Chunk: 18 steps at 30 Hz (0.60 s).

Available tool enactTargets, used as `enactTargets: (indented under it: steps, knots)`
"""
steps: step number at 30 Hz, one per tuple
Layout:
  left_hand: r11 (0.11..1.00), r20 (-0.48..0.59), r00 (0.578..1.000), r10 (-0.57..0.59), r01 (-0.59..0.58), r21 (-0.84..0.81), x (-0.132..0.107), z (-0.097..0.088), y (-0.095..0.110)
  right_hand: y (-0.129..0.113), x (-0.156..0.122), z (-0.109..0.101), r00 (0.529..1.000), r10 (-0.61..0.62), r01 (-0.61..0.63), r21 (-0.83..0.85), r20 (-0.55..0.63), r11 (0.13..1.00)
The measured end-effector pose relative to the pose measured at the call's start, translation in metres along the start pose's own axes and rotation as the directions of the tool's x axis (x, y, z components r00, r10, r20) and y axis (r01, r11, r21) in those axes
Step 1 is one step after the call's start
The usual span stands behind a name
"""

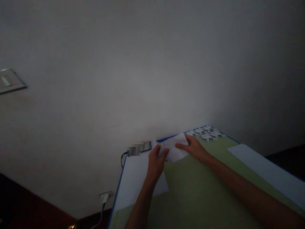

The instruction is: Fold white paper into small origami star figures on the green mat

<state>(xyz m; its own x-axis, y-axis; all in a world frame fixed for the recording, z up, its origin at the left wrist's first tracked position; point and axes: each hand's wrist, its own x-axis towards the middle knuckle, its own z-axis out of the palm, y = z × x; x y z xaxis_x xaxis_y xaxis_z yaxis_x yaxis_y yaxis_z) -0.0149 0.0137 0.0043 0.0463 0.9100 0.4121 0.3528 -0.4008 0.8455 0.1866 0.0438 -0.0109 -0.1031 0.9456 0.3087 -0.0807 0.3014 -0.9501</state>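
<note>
Near the far edge of the table, a small white sheet of paper (175,147) is held up between both hands. My left hand (156,160) pinches its left side, thumb on the near face. At the right side, my right hand (192,147) grips the same paper with the thumb in front and the other fingers mostly behind it. A faint crease seems to run down the sheet's left part. Below and beside my left hand lies a larger white sheet (133,181) on the tabletop.
Several folded white paper pieces (209,136) with pointed ends sit at the far right corner. A phone (145,146) with a cable lies at the far left. One long white paper strip (269,171) lies along the right edge of the green table (190,194). The wall (152,70) stands directly behind.
</note>
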Motion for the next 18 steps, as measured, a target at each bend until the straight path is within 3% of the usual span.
enactTargets:
  steps: [13,18]
  knots:
    - [0.995,-0.006,0.997,-0.077,0.076,-0.063,-0.005,0.003,0.004,0.001,0.0,0.003,0.999,-0.016,0.014,-0.048,-0.043,0.999]
    - [0.995,-0.101,0.994,-0.048,0.039,-0.091,-0.003,0.002,0.001,-0.006,-0.003,0.004,0.999,-0.04,0.04,0.01,-0.019,0.999]
